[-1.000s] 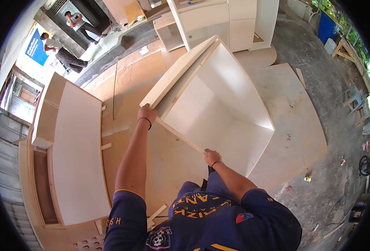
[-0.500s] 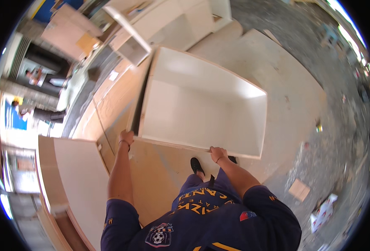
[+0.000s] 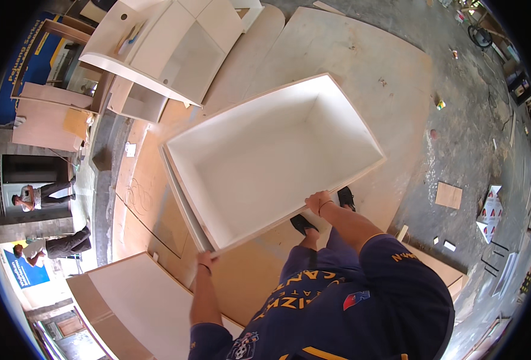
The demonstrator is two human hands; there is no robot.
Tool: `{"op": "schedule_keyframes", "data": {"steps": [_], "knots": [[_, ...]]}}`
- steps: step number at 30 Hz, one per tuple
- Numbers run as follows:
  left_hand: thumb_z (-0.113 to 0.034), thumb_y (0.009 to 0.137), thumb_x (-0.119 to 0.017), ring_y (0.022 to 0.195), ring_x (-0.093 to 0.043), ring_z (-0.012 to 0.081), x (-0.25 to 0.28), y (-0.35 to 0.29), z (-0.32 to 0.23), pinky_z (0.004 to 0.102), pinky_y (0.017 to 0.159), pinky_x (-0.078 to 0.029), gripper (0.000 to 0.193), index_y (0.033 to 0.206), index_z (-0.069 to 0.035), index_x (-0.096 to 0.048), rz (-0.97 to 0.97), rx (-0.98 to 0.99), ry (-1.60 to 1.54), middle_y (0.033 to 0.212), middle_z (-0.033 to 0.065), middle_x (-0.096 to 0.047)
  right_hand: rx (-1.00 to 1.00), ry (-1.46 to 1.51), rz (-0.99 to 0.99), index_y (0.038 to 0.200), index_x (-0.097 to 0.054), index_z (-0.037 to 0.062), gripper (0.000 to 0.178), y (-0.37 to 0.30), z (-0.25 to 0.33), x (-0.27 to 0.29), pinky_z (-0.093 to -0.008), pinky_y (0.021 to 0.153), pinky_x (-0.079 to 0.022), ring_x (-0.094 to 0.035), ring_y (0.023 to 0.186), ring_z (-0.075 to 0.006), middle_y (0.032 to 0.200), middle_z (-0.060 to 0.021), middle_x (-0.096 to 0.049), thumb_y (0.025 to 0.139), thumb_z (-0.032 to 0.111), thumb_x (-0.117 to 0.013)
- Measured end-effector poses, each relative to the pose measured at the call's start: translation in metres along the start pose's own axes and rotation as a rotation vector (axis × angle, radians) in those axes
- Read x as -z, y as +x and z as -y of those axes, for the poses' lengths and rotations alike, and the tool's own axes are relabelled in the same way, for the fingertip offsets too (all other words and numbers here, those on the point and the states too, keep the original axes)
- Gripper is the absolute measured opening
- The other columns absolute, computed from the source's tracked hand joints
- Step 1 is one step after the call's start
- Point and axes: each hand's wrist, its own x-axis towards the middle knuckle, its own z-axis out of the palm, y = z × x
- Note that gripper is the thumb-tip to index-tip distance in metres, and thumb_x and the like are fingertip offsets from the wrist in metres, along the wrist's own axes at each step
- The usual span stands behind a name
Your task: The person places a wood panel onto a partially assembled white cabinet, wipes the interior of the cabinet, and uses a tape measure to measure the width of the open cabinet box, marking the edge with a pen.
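Observation:
A large open cabinet box (image 3: 265,174) with a white inside and pale raw edges is in front of me, its open side facing up toward me. My left hand (image 3: 207,261) is closed on its near left corner, beside a narrow strip running along the left side. Along the near edge, right of the middle, my right hand (image 3: 319,201) is closed with the fingers over the rim. Nothing lies inside the box. Its underside is hidden, so I cannot tell whether it touches the board below.
Wooden sheets (image 3: 391,78) cover the floor around the box. A white-and-tan cabinet (image 3: 127,288) lies at the near left; a larger white cabinet (image 3: 175,48) stands at the far left. Two people (image 3: 55,246) are beyond on the left. Scraps, including a square board (image 3: 448,195), lie at right.
The box has turned in view, its near left corner coming closer to me and its right end swinging away. Both hands have kept their grip, and my view has shifted too.

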Motion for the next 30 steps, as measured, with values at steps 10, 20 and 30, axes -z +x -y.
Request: {"op": "schedule_keyframes", "data": {"steps": [10,20,30], "knots": [[-0.001,0.084,-0.042,0.086,-0.057,0.0381,-0.121,-0.054,0.122,0.0462,0.072,-0.058,0.026,0.105,0.014,-0.039,0.051,0.43,-0.863,0.102,0.0241,-0.049,0.131,-0.267,0.108,0.096,-0.064,0.0081,0.022,0.02,-0.013,-0.044,-0.0635,0.085,-0.039,-0.062,0.094,-0.0345,0.096,-0.0143,-0.066,0.082,0.017,-0.051],[-0.001,0.082,-0.049,0.092,-0.055,0.0363,-0.215,-0.111,0.175,0.0436,0.074,-0.058,0.034,0.111,0.011,-0.037,-0.041,0.528,-0.958,0.109,0.0233,-0.045,0.133,-0.374,0.129,0.095,-0.064,0.0099,0.022,0.011,-0.023,-0.068,-0.0655,0.088,-0.035,-0.061,0.092,-0.0352,0.093,-0.016,-0.065,0.082,0.015,-0.046],[-0.006,0.079,-0.054,0.088,-0.058,0.0305,-0.29,-0.145,0.202,0.0366,0.068,-0.058,0.038,0.113,0.009,-0.041,-0.079,0.585,-0.942,0.107,0.0201,-0.051,0.154,-0.398,0.203,0.09,-0.063,0.0096,0.018,-0.009,-0.055,-0.101,-0.0582,0.089,-0.04,-0.059,0.093,-0.0348,0.092,-0.0157,-0.064,0.082,0.015,-0.048]]}}
